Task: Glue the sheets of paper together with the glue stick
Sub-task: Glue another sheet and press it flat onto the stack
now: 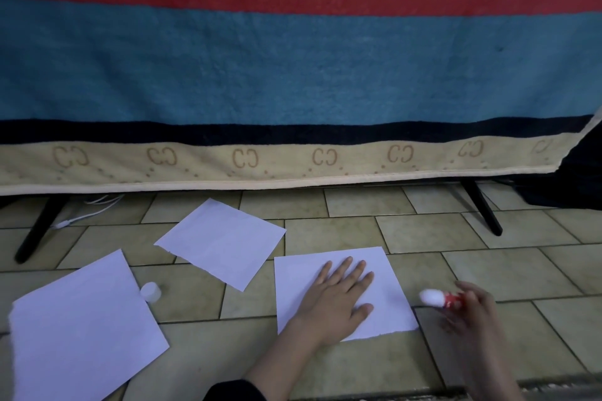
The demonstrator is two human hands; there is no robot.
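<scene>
Paper sheet [387, 273] at lower centre of frame, thin and apt to slide on floor tiles, pinned by flat left hand [338, 293]; right hand [472, 306] grips uncapped glue stick [439, 298] by barrel

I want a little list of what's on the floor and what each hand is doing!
floor: beige tiled floor
papers: three white paper sheets, lying apart
left hand: flat, pressing the right-most white sheet
right hand: holds the red-and-white glue stick, uncapped, blurred
cap: small white glue cap beside the near-left sheet
far sheet: untouched
behind: blue blanket with red stripe
</scene>
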